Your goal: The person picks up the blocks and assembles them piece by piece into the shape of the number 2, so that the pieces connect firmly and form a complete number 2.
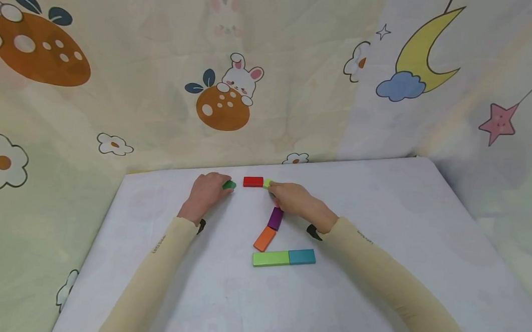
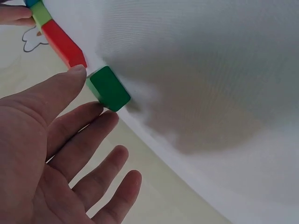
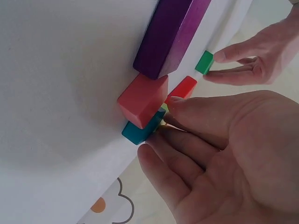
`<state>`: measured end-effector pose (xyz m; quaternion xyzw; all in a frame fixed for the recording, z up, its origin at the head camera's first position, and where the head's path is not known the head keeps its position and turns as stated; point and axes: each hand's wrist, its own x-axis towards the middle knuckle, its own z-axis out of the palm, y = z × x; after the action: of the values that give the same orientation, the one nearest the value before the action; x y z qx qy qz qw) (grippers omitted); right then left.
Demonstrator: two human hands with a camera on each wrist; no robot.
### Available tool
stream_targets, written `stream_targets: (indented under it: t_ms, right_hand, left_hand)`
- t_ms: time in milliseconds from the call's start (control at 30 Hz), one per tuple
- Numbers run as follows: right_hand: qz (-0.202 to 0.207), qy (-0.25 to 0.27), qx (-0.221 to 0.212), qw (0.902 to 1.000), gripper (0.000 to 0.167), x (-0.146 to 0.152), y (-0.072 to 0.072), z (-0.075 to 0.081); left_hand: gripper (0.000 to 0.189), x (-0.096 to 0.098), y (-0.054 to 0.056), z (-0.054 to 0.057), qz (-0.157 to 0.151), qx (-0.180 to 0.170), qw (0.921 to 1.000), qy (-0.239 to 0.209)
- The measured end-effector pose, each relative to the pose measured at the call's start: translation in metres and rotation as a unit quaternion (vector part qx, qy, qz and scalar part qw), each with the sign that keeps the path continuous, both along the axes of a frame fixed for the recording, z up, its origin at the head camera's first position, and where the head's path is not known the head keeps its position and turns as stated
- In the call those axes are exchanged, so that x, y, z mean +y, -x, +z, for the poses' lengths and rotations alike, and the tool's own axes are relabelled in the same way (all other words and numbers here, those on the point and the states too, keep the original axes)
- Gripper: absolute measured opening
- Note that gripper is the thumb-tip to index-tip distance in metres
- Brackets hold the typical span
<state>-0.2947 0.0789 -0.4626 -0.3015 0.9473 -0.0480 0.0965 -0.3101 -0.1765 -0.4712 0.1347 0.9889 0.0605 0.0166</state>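
Note:
At the far side of the table, my left hand (image 1: 207, 190) pinches a small green block (image 2: 110, 88) between thumb and fingertips. My right hand (image 1: 293, 197) has its thumb and fingers on a light green block (image 1: 266, 183), which is mostly hidden by them. A red block (image 1: 253, 182) lies against its left end, with a gap to the green one. In the right wrist view, a teal block (image 3: 140, 130) shows by my right fingertips. A pink block (image 3: 144, 99) sits between it and a purple block (image 3: 170, 37).
An orange block (image 1: 264, 239) continues the slanted line below the purple one. Nearer me, a long light green block (image 1: 271, 258) and a blue block (image 1: 302, 256) lie end to end. Behind the white table (image 1: 372, 201) hangs a patterned cloth (image 1: 297, 87).

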Motion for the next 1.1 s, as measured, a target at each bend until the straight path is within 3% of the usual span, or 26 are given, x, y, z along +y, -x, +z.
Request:
stream_targets:
  t_ms: [133, 300, 467, 700, 1100]
  right_hand:
    - [-0.005, 0.001, -0.002, 1.0000, 0.041, -0.001, 0.000, 0.000]
    - [-0.009, 0.003, -0.007, 0.9999, 0.041, -0.001, 0.000, 0.000]
    - [-0.011, 0.000, -0.009, 0.9999, 0.042, -0.002, 0.000, 0.000]
    - [-0.012, -0.008, -0.009, 0.9999, 0.044, -0.002, 0.002, 0.000]
    - [-0.015, -0.001, -0.016, 0.9998, 0.045, -0.002, -0.001, 0.002]
  left_hand:
    - [0.032, -0.001, 0.000, -0.003, -0.007, 0.010, 0.9999, 0.002]
    - [0.015, -0.002, 0.001, -0.005, -0.014, 0.032, 0.9994, -0.004]
    - [0.023, -0.002, 0.002, -0.005, -0.003, 0.026, 0.9997, -0.003]
    - [0.018, -0.003, 0.002, -0.005, 0.017, 0.011, 0.9998, -0.008]
    - [0.016, 0.008, 0.002, -0.004, 0.032, 0.024, 0.9991, -0.013]
